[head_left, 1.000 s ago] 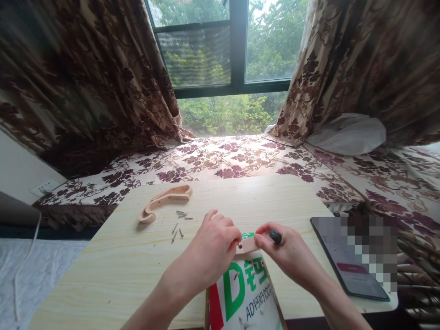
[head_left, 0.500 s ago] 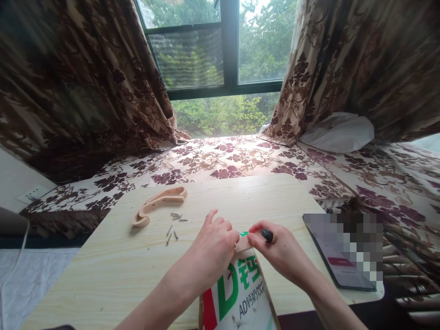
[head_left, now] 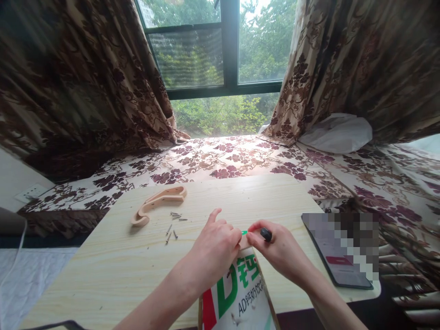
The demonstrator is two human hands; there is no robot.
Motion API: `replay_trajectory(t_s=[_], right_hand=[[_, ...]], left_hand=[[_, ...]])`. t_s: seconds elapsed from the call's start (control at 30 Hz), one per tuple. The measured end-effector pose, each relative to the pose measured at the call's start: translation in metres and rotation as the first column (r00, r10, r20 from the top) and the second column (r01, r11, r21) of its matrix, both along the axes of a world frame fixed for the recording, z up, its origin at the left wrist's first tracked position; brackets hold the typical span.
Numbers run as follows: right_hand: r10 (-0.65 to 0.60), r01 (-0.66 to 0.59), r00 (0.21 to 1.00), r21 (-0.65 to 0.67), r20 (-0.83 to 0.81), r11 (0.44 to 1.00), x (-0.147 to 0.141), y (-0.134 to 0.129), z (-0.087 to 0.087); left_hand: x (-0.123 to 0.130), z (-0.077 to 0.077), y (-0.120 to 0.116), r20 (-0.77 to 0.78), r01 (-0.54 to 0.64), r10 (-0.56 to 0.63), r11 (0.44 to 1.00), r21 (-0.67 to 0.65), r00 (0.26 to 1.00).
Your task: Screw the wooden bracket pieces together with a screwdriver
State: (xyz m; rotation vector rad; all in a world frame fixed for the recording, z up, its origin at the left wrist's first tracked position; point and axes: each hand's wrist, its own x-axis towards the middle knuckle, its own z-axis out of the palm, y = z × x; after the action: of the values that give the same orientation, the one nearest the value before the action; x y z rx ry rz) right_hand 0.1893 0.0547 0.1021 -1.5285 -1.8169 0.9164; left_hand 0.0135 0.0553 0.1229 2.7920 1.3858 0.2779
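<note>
Step in hand: apparently steadying the tan strip, which lies over the far end of the printed carton.
Left hand: curled at the strip, one finger raised; its pinch is hidden.
Right hand: closed round a black-ended tool, fingertips near the strip's right end.
Next move: likely calls for small, steady finger turns.
Edges: tablet limits the right; screws sit left; room lies far.
</note>
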Motion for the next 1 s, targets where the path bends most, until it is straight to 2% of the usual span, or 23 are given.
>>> replay_trajectory(t_s=[0.27,0.4,0.57,0.7,0.83,0.9,1.0], right_hand=[[0.037,-0.037,0.999,0.005,0.004,0.999,0.001,0.001,0.0],[0.079,-0.079,0.997,0.019,0.003,0.997,0.012,-0.002,0.005],[-0.108,0.114,0.993,0.141,-0.05,0.983,0.045,-0.007,0.022],[-0.208,0.224,0.975,0.345,-0.084,0.911,0.067,-0.016,0.042],[-0.364,0.412,0.911,0.387,-0.195,0.825,0.063,-0.03,0.051],[-0.329,0.42,0.902,0.395,-0.279,0.817,0.052,-0.034,0.05],[-0.164,0.282,0.943,0.439,-0.288,0.853,0.032,-0.034,0.045]], left_hand=[[0.001,0.006,0.002,-0.013,-0.015,0.014,0.998,-0.066,1.0],[0.002,0.009,0.004,-0.005,-0.028,0.028,0.995,-0.1,1.0],[0.0,0.01,0.005,0.016,-0.03,0.033,0.99,-0.138,0.999],[0.0,0.009,0.005,0.027,-0.033,0.037,0.99,-0.137,0.999],[0.002,0.01,0.004,0.021,-0.033,0.036,0.991,-0.132,0.999],[0.002,0.009,0.004,0.018,-0.032,0.035,0.991,-0.128,0.999],[0.001,0.008,0.004,0.021,-0.029,0.031,0.992,-0.119,0.999]])
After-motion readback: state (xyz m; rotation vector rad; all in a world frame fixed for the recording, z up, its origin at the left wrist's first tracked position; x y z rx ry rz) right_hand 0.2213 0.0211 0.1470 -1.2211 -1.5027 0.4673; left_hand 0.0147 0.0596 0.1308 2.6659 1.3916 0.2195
